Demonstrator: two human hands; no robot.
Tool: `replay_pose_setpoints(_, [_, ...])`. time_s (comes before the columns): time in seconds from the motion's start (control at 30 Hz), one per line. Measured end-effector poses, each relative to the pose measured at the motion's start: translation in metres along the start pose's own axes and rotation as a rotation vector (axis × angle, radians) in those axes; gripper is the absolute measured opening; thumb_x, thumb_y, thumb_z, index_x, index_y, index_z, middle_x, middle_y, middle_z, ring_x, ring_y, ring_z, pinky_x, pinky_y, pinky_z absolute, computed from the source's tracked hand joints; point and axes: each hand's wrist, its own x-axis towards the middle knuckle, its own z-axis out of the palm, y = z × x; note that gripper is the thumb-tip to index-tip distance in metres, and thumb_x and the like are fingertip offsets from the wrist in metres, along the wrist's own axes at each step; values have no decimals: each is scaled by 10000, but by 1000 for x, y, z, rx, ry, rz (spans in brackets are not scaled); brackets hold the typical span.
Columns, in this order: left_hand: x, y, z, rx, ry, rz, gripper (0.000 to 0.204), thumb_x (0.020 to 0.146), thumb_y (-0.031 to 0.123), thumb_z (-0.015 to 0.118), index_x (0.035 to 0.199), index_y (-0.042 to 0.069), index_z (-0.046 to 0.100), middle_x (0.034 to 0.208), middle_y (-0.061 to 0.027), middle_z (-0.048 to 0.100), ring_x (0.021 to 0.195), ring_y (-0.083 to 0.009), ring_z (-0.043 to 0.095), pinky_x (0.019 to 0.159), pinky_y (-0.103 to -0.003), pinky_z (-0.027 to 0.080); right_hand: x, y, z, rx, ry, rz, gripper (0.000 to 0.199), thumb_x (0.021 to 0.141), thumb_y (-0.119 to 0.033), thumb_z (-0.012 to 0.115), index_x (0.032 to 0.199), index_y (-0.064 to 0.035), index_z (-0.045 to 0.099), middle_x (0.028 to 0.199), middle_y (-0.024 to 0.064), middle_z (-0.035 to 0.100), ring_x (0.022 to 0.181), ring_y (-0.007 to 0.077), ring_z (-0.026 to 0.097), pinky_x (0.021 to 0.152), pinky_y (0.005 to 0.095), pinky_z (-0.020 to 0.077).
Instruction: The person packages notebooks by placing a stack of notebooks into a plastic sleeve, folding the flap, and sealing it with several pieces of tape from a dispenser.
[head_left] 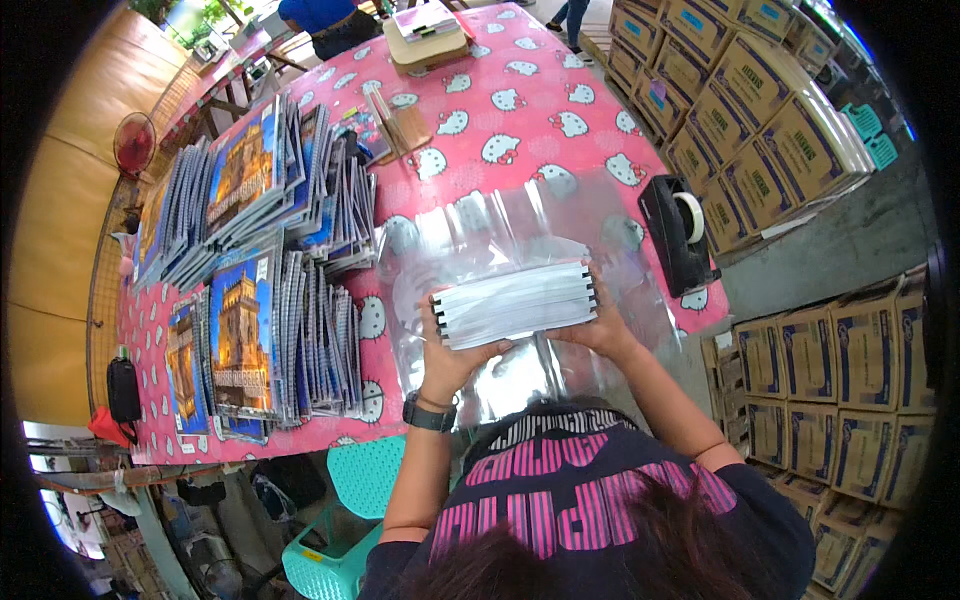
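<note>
1. A work area with stacked cartons (775, 140) beyond the right edge of a pink patterned table (480, 185); a red fan (135, 143) stands past its left edge and a teal stool (370, 475) by its near edge.
2. The white stack (515, 305) is held over a clear plastic sheet (480, 215), by the table's near edge, right of the middle. A row of black marks runs down each of its short ends; what they are is too small to tell.
3. The left hand (445, 360) wraps the stack's left end, fingers curled round it and thumb along the near side.
4. The right hand (600, 325) grips the other end likewise, its thumb along the near side too. Both hands are spread only as far as the stack's length.
5. The step in hand looks like holding or squaring the stack. A further move would call for even pressure from both ends, so that the layers do not slip.
6. Rows of wire-bound books (240, 330) crowd the table's left side, a narrow strip of bare cloth away from the sheet; a leftward swing could knock them.
7. A black tape dispenser (665, 235) sits close to the right edge, limiting room for the right elbow.
8. The freest stretch lies toward the far edge, short of a tray (430, 57) with papers.
</note>
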Motion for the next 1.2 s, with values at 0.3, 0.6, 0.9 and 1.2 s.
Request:
replay_pose_setpoints(0.3, [-19, 10, -13, 299, 158, 377, 801, 557, 205, 835, 1235, 49, 438, 1278, -154, 410, 1255, -342, 352, 1046, -449, 287, -5, -57, -20, -605, 44, -386, 559, 607, -168, 788, 1103, -60, 554, 1080, 103, 576, 1087, 277, 484, 948, 382, 362])
replay_pose_setpoints(0.6, [-4, 36, -30, 618, -62, 503, 618, 575, 205, 799, 1146, 123, 579, 1291, -111, 491, 1305, -368, 294, 1058, -490, 230, 20, -86, -22, -758, -293, -431, 388, 604, -144, 729, 983, -130, 644, 1217, 28, 592, 1190, 304, 428, 975, 413, 320])
replay_pose_setpoints(0.9, [5, 57, -54, 667, -410, 431, 694, 568, 237, 775, 1227, 204, 562, 1386, -41, 436, 1341, -331, 270, 1067, -517, 163, 25, -97, -14, -1002, -424, -380, 526, 578, -127, 699, 1078, -276, 627, 1421, -1, 401, 1345, 331, 242, 1056, 556, 125])
replay_pose_setpoints(1.2, [18, 71, -58, 677, -515, 444, 822, 573, 278, 764, 1329, 163, 462, 1424, -63, 389, 1378, -359, 176, 1088, -538, 80, 25, -108, -15, -952, -642, -202, 694, 599, -280, 779, 1251, -324, 545, 1494, 10, 267, 1383, 393, 77, 1043, 634, 80])
